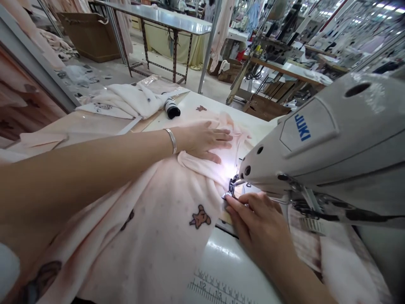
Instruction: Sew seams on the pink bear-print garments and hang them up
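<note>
Fingertips of your right hand (265, 223) are crowding the shiny metal presser foot (231, 188), grip unclear; your left hand (202, 141), spread flat, is resting on pale-pink printed cloth (171, 215) reaching that foot. You're apparently stitching; the next move is likely calling for even feeding.

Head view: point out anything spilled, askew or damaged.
Crumpled scraps, seemingly plastic, lie strewn on the floor at upper left, near the brown box, looking like uncleared litter. The pink fabric under the left hand is rumpled, but no damage shows.
</note>
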A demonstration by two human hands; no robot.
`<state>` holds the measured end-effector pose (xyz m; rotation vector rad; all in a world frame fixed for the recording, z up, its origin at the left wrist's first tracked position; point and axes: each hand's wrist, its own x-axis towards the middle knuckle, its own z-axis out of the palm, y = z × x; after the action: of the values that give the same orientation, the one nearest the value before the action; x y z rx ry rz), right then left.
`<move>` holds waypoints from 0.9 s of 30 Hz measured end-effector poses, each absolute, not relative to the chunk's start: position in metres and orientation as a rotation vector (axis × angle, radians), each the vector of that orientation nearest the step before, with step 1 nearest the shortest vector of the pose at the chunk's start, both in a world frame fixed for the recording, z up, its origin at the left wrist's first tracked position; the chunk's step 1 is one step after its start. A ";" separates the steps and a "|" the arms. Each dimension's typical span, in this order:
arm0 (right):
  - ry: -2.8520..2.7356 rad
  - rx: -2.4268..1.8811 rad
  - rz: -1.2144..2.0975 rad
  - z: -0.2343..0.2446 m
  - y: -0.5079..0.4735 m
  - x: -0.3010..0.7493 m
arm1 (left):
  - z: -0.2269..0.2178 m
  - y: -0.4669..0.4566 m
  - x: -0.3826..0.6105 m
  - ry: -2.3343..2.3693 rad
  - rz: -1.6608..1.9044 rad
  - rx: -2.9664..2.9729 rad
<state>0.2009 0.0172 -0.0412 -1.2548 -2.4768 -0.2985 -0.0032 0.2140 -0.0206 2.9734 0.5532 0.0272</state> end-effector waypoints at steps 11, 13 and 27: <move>-2.478 -1.215 0.155 -0.015 -0.066 0.183 | -0.003 0.056 -0.014 1.152 -0.034 2.898; -2.381 -1.352 0.174 -0.020 -0.078 0.182 | 0.008 0.080 -0.010 1.131 0.073 2.865; -2.157 -1.424 0.282 -0.008 -0.121 0.192 | 0.077 -0.012 -0.098 0.531 0.243 2.539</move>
<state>0.1919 -0.1209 -0.0077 -1.4241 -2.1570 0.2821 -0.0976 -0.0123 0.0768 2.5387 0.5315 0.2430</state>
